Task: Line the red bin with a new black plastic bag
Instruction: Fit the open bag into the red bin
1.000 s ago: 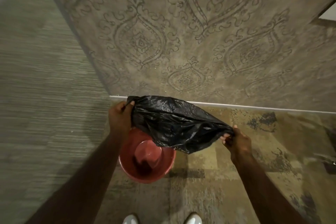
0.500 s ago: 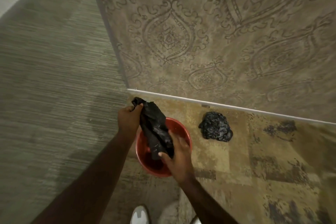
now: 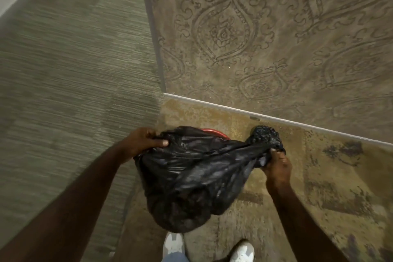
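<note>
A black plastic bag (image 3: pixel 191 174) is stretched between both hands, billowing out and hanging over the red bin (image 3: pixel 217 132). Only a thin arc of the bin's red rim shows behind the bag's top edge; the rest of the bin is hidden. My left hand (image 3: pixel 144 141) grips the bag's left edge, thumb on top. My right hand (image 3: pixel 276 166) pinches the bag's right edge, pulled out to the right.
A second crumpled black bag (image 3: pixel 266 135) lies on the patterned carpet (image 3: pixel 340 176) just beyond my right hand, near the white baseboard (image 3: pixel 297 122). A patterned wall rises behind, and a striped wall (image 3: pixel 74 91) stands at the left. My white shoes (image 3: pixel 174 243) are below the bag.
My right hand has left the bin and pulled the bag's edge out to the right. The bag, bunched and hanging into the bin before, is now spread wide and covers the bin.
</note>
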### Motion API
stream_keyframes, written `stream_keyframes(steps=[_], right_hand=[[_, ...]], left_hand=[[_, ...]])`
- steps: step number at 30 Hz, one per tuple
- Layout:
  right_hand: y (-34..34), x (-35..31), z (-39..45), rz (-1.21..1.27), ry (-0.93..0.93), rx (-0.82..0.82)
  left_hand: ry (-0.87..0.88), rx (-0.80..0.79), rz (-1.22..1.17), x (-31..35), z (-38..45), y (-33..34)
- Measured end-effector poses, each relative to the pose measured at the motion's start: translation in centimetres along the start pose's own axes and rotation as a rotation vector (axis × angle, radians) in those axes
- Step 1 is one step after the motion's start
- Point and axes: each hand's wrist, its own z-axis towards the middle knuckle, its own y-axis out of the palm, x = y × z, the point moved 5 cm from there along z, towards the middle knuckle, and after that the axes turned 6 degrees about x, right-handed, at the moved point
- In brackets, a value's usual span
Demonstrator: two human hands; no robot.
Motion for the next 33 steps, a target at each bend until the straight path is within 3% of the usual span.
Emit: stream_keyframes(steps=[2, 4, 8, 10, 14, 16, 18, 20, 24, 28, 33], right_hand=[[-0.7, -0.4, 1.4, -0.062, 0.037, 0.087], [-0.7, -0.5, 2.4, -0.217, 0.044, 0.078], [0.8, 1.1, 2.5, -0.301, 0.125, -0.059], [1.6, 1.8, 1.8, -0.288, 0.111, -0.096], [2.4, 2.9, 0.0, -0.257, 0.018, -0.003], [2.3, 2.7, -0.6, -0.252, -0.079, 0.058], [2.3, 1.8, -1.5, -0.252, -0.224, 0.03], [2.7, 1.2, -2.8, -0.257, -0.332, -0.071], [3.8, 0.0, -5.0, -0.26, -0.408, -0.267], [4.1, -2.7, -5.0, -0.281, -0.487, -0.332], [2.5, -5.5, -4.9, -0.187, -0.564, -0.296]], left_hand=[[-0.079, -0.115, 0.117, -1.6, -0.6, -0.3], [-0.133, -0.13, 0.096, -2.7, -1.2, -0.8], [-0.182, 0.012, -0.299, -4.8, -1.6, -1.2], [-0.199, 0.128, -0.389, -6.1, -1.6, -0.4], [-0.238, 0.405, -0.168, -8.4, -1.2, 0.8], [-0.137, 0.615, -0.036, -8.1, -1.6, 0.4], [0.072, 0.789, 0.069, -6.6, -2.8, 1.1], [0.172, 0.666, 0.08, -5.6, -3.3, 5.1], [0.097, 0.175, 0.116, -6.0, -2.2, 15.6], [0.028, 0.202, 0.239, -6.0, -0.9, 19.2], [0.29, 0.242, -0.006, -1.5, -1.3, 20.7]])
